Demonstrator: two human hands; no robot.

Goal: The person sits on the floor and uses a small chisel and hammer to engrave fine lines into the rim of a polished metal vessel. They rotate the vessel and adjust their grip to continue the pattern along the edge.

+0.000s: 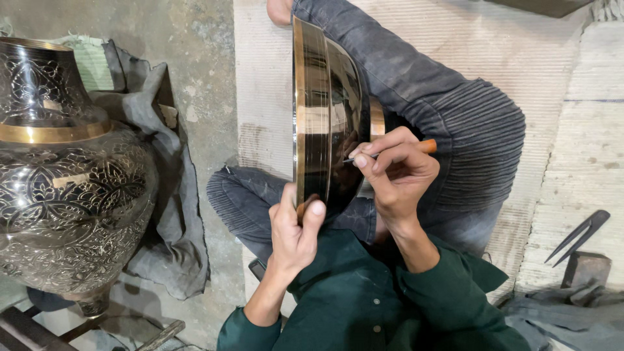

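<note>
I hold a round black metal bowl with a brass rim on edge between my knees. My left hand grips the lower rim, thumb over the brass edge. My right hand is closed on a thin engraving tool with an orange handle. Its metal tip touches the dark outer side of the bowl. My legs in dark jeans are folded on a pale mat.
A large engraved black and brass vase stands at the left on grey cloth. A metal divider lies beside a small block at the right. Concrete floor lies between vase and mat.
</note>
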